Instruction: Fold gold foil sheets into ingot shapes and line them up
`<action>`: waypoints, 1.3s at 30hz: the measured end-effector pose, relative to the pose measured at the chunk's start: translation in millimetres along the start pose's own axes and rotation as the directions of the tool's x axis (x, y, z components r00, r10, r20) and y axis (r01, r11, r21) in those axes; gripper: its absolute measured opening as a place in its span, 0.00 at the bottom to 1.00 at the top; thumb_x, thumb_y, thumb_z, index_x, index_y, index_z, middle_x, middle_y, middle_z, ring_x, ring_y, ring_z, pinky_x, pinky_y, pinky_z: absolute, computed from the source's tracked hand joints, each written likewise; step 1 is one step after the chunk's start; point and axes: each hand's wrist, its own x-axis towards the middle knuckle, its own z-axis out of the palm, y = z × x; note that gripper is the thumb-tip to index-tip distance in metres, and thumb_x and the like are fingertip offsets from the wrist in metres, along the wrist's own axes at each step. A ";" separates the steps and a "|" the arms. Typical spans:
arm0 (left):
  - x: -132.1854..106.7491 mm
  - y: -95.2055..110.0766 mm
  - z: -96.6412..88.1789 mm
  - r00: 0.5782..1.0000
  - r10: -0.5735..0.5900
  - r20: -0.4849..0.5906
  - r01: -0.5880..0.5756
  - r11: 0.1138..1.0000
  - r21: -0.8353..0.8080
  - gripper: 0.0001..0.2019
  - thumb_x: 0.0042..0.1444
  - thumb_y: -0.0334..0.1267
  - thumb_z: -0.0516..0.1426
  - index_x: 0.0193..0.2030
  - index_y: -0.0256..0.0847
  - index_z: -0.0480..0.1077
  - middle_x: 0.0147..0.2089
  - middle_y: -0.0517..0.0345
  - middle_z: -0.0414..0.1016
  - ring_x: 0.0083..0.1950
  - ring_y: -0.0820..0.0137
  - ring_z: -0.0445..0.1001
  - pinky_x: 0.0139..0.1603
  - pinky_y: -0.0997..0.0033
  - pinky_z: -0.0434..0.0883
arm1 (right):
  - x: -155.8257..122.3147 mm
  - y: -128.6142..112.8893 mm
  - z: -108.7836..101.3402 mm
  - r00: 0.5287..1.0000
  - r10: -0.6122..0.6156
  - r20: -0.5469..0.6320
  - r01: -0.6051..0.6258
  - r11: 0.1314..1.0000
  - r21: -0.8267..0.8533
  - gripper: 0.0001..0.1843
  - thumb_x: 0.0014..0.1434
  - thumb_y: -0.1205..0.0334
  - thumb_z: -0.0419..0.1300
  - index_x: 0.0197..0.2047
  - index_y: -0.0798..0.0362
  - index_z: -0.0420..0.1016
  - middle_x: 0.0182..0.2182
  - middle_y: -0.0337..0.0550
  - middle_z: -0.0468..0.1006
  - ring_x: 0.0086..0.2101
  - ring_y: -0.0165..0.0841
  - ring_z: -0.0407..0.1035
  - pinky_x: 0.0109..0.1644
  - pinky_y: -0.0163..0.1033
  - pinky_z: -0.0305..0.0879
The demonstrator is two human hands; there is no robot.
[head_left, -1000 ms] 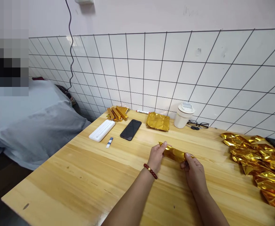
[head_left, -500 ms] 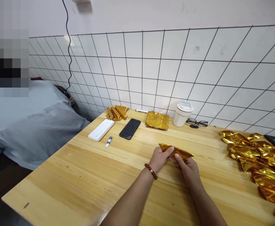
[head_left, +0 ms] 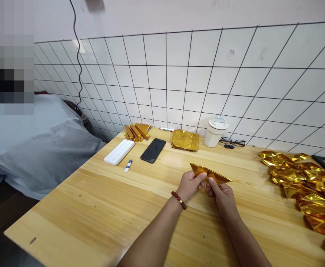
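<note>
Between my two hands is a folded sheet of gold foil paper (head_left: 212,176), long and pointed at both ends, held just above the wooden table (head_left: 103,207). My left hand (head_left: 190,183), with a dark red bead bracelet (head_left: 178,200) at the wrist, pinches it left of its middle. Right beside it, my right hand (head_left: 222,193) pinches the same paper, thumb on the near face. The fingers behind the paper are partly hidden. Beyond my hands lies a stack of flat gold foil sheets (head_left: 185,140). Several folded gold foil pieces (head_left: 304,185) are heaped to the right.
At the back left are gold strips (head_left: 137,132), a white power bank (head_left: 119,152), a black phone (head_left: 153,150) and a small blue-white tube (head_left: 128,165). A marker (head_left: 167,129), a lidded white cup (head_left: 215,132) and eyeglasses (head_left: 233,142) stand or lie near the tiled wall.
The folded foil paper has tilted and shows more of its near face, now a wider triangle. Both hands keep their pinch and sit slightly higher in view. The camera view has shifted a little.
</note>
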 end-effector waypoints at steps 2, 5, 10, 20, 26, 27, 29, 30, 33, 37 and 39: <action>-0.3 1.8 -0.2 1.000 -0.015 -0.003 0.015 1.000 0.011 0.26 0.45 0.64 0.65 0.23 0.38 0.72 0.19 0.59 0.68 0.21 0.75 0.62 0.24 0.72 0.59 | 1.4 2.2 -1.6 1.000 0.002 -0.012 -0.002 1.000 -0.009 0.33 0.47 0.29 0.65 0.17 0.53 0.70 0.16 0.39 0.67 0.19 0.28 0.56 0.25 0.37 0.52; -0.8 4.0 -1.0 0.999 -0.044 -0.014 0.044 0.998 0.047 0.29 0.45 0.67 0.63 0.22 0.37 0.72 0.20 0.58 0.68 0.20 0.76 0.61 0.23 0.72 0.57 | 2.8 3.4 -2.9 0.998 0.002 -0.055 -0.001 1.000 0.014 0.33 0.47 0.29 0.65 0.17 0.53 0.70 0.16 0.39 0.67 0.19 0.28 0.57 0.25 0.37 0.53; -1.5 3.6 -1.9 0.998 -0.058 -0.038 0.061 0.996 0.066 0.29 0.45 0.68 0.63 0.21 0.39 0.72 0.17 0.59 0.66 0.19 0.76 0.57 0.23 0.71 0.54 | 2.5 5.3 -3.8 0.998 0.009 -0.059 -0.007 0.999 0.035 0.34 0.47 0.28 0.65 0.17 0.53 0.69 0.15 0.39 0.66 0.19 0.27 0.56 0.24 0.36 0.52; 1.2 6.8 -5.1 0.996 0.053 -0.071 -0.054 0.998 -0.015 0.27 0.48 0.65 0.63 0.27 0.37 0.71 0.21 0.61 0.68 0.24 0.75 0.63 0.29 0.72 0.60 | 3.9 6.3 -5.1 0.999 0.017 -0.045 -0.016 1.000 0.017 0.35 0.49 0.28 0.63 0.16 0.53 0.69 0.14 0.38 0.64 0.18 0.26 0.53 0.24 0.36 0.50; 7.3 4.8 -9.7 0.981 0.050 -0.189 -0.059 0.997 -0.043 0.28 0.47 0.64 0.63 0.22 0.37 0.70 0.18 0.61 0.65 0.23 0.76 0.61 0.28 0.73 0.59 | 2.6 10.4 -5.4 0.993 0.005 -0.115 0.008 0.994 0.113 0.31 0.49 0.30 0.65 0.20 0.52 0.71 0.17 0.39 0.69 0.20 0.28 0.59 0.26 0.36 0.56; 7.8 4.3 -9.7 0.979 0.045 -0.199 -0.056 0.997 -0.051 0.27 0.47 0.64 0.63 0.22 0.37 0.70 0.18 0.62 0.65 0.23 0.76 0.61 0.27 0.73 0.59 | 3.2 12.0 -5.6 0.985 0.011 -0.169 0.017 0.987 0.160 0.30 0.49 0.31 0.66 0.21 0.52 0.71 0.18 0.39 0.70 0.21 0.28 0.60 0.26 0.36 0.58; 8.3 3.2 -9.4 0.977 0.038 -0.211 -0.054 0.996 -0.072 0.27 0.46 0.63 0.64 0.22 0.36 0.71 0.18 0.62 0.65 0.22 0.76 0.62 0.27 0.74 0.59 | 4.9 15.3 -6.1 0.966 0.043 -0.255 0.017 0.974 0.228 0.29 0.46 0.32 0.68 0.23 0.52 0.71 0.19 0.38 0.72 0.21 0.28 0.62 0.26 0.35 0.59; 8.3 2.5 -9.1 0.977 0.037 -0.208 -0.057 0.994 -0.089 0.27 0.45 0.63 0.65 0.23 0.36 0.73 0.19 0.62 0.66 0.23 0.76 0.63 0.27 0.74 0.59 | 5.9 16.7 -6.4 0.959 0.059 -0.276 0.011 0.969 0.246 0.29 0.45 0.32 0.69 0.24 0.52 0.71 0.19 0.38 0.72 0.21 0.28 0.62 0.25 0.35 0.59; 7.8 -0.2 -8.2 0.984 0.028 -0.177 -0.061 0.982 -0.181 0.26 0.45 0.61 0.67 0.34 0.35 0.79 0.26 0.58 0.74 0.26 0.75 0.67 0.29 0.74 0.63 | 7.7 19.7 -7.5 0.960 0.070 -0.273 0.001 0.968 0.252 0.30 0.42 0.32 0.70 0.26 0.52 0.73 0.19 0.37 0.73 0.21 0.28 0.62 0.24 0.34 0.58; 6.7 -2.7 -7.7 0.986 0.005 -0.167 -0.047 0.967 -0.249 0.25 0.46 0.60 0.66 0.35 0.35 0.81 0.28 0.54 0.78 0.30 0.70 0.73 0.36 0.70 0.69 | 6.6 21.2 -8.3 0.969 0.060 -0.241 -0.007 0.977 0.214 0.30 0.44 0.32 0.69 0.24 0.52 0.71 0.17 0.37 0.71 0.20 0.27 0.61 0.24 0.35 0.58; 6.4 -2.3 -7.7 0.985 0.003 -0.175 -0.051 0.962 -0.268 0.24 0.46 0.59 0.66 0.32 0.36 0.80 0.27 0.54 0.78 0.31 0.67 0.75 0.37 0.68 0.69 | 5.9 21.4 -8.1 0.973 0.056 -0.224 -0.010 0.980 0.200 0.30 0.46 0.32 0.69 0.23 0.52 0.71 0.17 0.37 0.71 0.20 0.27 0.61 0.25 0.35 0.57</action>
